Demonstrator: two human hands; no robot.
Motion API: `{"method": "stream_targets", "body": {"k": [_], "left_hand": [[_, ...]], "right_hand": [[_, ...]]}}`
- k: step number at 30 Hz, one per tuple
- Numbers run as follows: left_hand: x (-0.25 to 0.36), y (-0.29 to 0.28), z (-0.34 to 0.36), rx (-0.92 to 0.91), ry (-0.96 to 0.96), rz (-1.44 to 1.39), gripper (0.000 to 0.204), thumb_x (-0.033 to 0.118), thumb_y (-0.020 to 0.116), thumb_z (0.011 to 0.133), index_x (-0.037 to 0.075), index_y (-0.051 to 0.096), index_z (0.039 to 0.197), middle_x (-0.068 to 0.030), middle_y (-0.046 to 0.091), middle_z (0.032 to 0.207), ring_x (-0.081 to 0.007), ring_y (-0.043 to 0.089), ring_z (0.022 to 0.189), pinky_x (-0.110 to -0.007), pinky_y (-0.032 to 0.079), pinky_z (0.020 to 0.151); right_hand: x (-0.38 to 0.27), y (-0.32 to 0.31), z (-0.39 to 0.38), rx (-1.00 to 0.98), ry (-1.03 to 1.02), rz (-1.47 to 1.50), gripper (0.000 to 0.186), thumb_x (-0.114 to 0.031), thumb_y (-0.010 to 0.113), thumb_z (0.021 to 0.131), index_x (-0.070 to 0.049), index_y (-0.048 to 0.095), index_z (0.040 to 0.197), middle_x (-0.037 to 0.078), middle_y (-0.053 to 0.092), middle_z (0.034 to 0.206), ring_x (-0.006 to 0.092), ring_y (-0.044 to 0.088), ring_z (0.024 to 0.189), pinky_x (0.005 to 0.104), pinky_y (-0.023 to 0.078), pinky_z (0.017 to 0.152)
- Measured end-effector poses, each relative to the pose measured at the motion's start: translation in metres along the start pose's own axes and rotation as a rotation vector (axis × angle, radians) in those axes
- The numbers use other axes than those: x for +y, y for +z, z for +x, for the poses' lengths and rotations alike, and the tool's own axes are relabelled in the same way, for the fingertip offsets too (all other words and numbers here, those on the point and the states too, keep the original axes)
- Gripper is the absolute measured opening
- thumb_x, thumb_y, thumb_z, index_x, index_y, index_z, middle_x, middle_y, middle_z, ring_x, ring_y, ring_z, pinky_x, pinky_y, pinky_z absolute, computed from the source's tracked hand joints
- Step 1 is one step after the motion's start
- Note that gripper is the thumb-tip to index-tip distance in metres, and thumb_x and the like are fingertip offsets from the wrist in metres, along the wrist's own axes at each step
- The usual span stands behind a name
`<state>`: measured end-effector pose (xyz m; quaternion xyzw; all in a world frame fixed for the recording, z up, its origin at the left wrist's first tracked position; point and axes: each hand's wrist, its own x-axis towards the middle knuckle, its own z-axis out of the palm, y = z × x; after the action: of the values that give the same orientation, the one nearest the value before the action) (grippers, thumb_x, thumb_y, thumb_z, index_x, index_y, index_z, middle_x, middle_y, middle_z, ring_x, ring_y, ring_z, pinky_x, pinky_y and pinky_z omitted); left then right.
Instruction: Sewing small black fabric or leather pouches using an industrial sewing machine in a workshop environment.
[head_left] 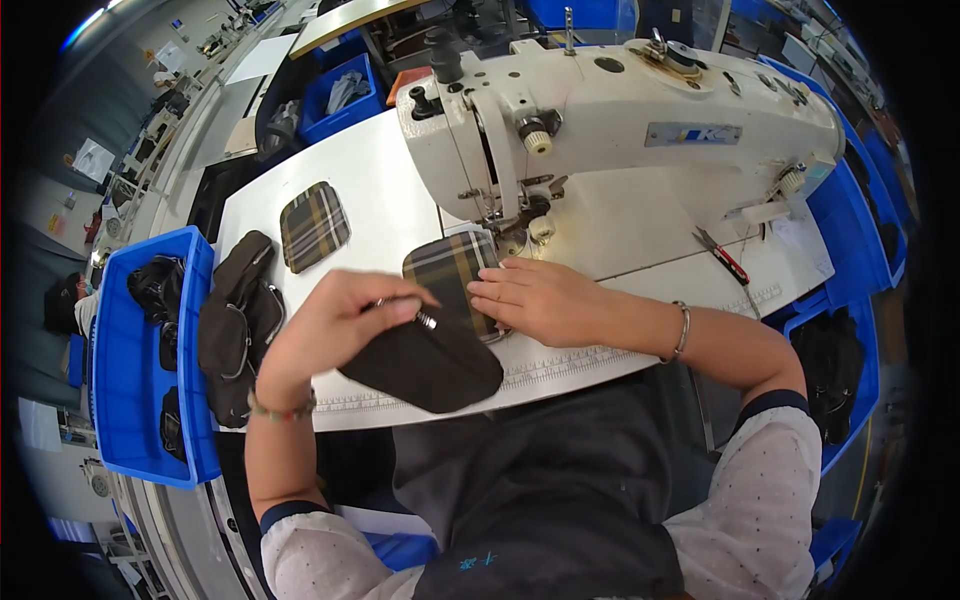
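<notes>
My left hand (345, 318) pinches the upper edge of a dark brown fabric piece (435, 365), where a short stretch of zipper teeth (426, 320) shows by the thumb. This piece hangs over the table's front edge and partly covers a plaid fabric panel (440, 262). My right hand (540, 302) lies with its fingers outstretched on the panel's right side, just in front of the needle area of a white sewing machine (615, 120). A second plaid panel (314, 228) with rounded corners lies flat farther left on the white table (370, 165).
Dark zippered pouches (236, 330) lie at the table's left edge, beside a blue bin (110, 400) holding more dark pieces. Red-handled snips (722, 257) rest right of the machine's needle. A printed ruler strip (590, 362) runs along the front edge. More blue bins (850, 240) stand right.
</notes>
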<state>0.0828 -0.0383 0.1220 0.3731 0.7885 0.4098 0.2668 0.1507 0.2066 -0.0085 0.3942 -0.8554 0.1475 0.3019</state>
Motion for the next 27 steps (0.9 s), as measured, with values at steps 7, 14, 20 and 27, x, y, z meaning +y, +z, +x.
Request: {"method": "stream_targets", "body": {"k": [7,14,20,27], "left_hand": [[-0.073,-0.001,0.098,-0.151,-0.052,0.017,0.018,0.009,0.069,0.084,-0.001,0.069,0.099,-0.0042,0.07,0.082,-0.0078,0.059,0.076,-0.025,0.049,0.075],[-0.074,0.018,0.1,0.025,-0.031,0.027,0.02,0.001,0.073,0.078,-0.003,0.067,0.097,-0.0042,0.071,0.086,-0.0089,0.062,0.08,-0.025,0.051,0.075],[-0.071,0.02,0.1,0.061,-0.02,-0.036,0.024,-0.003,0.07,0.08,-0.003,0.065,0.103,-0.0063,0.07,0.088,-0.0108,0.063,0.084,-0.025,0.052,0.076],[-0.068,0.029,0.098,-0.031,-0.149,-0.002,0.012,0.011,0.071,0.084,0.003,0.07,0.093,-0.0015,0.068,0.087,-0.0098,0.06,0.082,-0.025,0.048,0.075]], "right_hand": [[0.007,0.013,0.004,-0.075,-0.18,0.204,0.01,-0.016,0.059,0.073,-0.009,0.057,0.067,0.003,0.053,0.066,0.0206,0.054,0.072,0.0333,0.045,0.075],[0.012,-0.002,0.002,-0.064,-0.109,0.147,0.01,-0.014,0.062,0.064,-0.007,0.059,0.071,0.003,0.055,0.073,0.0184,0.054,0.063,0.028,0.049,0.06],[0.013,0.004,0.003,0.125,-0.021,-0.105,0.011,-0.015,0.06,0.066,-0.007,0.062,0.074,0.007,0.063,0.084,0.0117,0.052,0.054,0.0237,0.04,0.045],[-0.006,0.002,-0.005,0.007,-0.114,-0.157,0.018,-0.016,0.06,0.066,-0.001,0.066,0.073,0.017,0.066,0.083,0.0115,0.049,0.044,0.0248,0.037,0.039]]}}
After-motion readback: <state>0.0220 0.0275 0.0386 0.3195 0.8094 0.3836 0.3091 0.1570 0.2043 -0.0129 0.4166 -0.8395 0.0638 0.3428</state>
